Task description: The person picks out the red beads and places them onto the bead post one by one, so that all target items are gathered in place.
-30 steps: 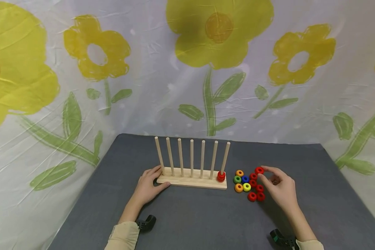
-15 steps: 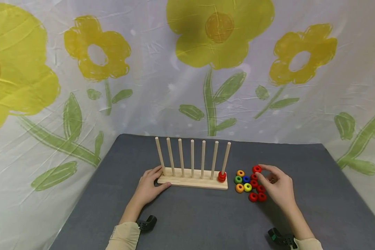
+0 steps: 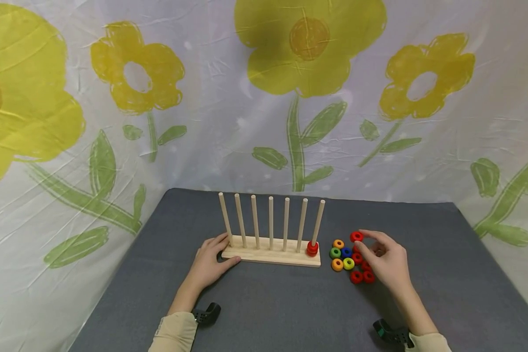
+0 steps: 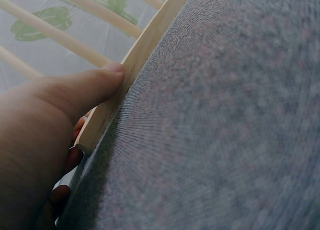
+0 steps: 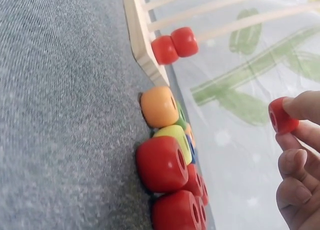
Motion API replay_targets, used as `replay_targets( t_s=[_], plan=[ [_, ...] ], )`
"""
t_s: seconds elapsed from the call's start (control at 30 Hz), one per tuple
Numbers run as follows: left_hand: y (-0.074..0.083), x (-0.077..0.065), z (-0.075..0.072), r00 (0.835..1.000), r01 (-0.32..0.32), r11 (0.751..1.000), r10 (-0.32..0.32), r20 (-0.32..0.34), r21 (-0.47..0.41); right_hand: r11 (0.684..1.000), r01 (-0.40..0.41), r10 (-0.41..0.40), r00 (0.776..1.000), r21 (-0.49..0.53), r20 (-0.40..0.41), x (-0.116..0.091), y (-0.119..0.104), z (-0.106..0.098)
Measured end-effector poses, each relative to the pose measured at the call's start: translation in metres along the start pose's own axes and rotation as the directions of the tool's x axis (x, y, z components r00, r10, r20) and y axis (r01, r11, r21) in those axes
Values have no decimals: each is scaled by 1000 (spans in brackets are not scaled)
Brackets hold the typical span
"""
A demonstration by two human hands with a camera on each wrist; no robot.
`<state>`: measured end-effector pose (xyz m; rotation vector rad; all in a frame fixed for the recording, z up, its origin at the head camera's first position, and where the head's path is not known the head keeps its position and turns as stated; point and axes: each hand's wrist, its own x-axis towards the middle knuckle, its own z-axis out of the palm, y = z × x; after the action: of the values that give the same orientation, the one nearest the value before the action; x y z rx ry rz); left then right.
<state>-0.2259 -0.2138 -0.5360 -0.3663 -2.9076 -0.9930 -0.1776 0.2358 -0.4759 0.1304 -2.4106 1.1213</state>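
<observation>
My left hand (image 3: 208, 264) grips the left end of a wooden peg stand (image 3: 270, 256), thumb along the front edge and fingers round the end. In the left wrist view the thumb (image 4: 102, 82) presses against the base (image 4: 150, 32). Several upright pegs rise in a row from the stand; two stacked red beads (image 3: 312, 249) sit on the rightmost one. Between thumb and fingertips my right hand (image 3: 389, 264) pinches a red bead (image 5: 282, 116), raised off the table over the far side of the loose beads. Its hole shows in the right wrist view.
Right of the stand lies a cluster of loose beads: orange (image 3: 337, 265), green (image 3: 335, 253), blue (image 3: 346, 252), yellow (image 3: 348, 264) and several red (image 3: 356, 277). The dark grey tablecloth (image 3: 268, 308) ends at a flower-printed backdrop (image 3: 211, 122).
My right hand has shifted a little left with the red bead pinched in it. The left hand stays on the stand, and the loose beads lie as before.
</observation>
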Motion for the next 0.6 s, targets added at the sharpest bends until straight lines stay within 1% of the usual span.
replay_targets(
  t_s=[0.23, 0.4, 0.6],
  plan=[
    [1, -1, 0, 1000, 0, 1000, 0, -4, 7, 1000, 11, -11, 1000, -2, 7, 2, -2, 4],
    [3, -1, -1, 1000, 1, 1000, -1, -8, -5, 1000, 24, -24, 1000, 0, 7, 3, -4, 7],
    [2, -1, -1, 1000, 4, 1000, -4, -1, -5, 999, 43, -43, 999, 11, 8, 3, -6, 9]
  ],
)
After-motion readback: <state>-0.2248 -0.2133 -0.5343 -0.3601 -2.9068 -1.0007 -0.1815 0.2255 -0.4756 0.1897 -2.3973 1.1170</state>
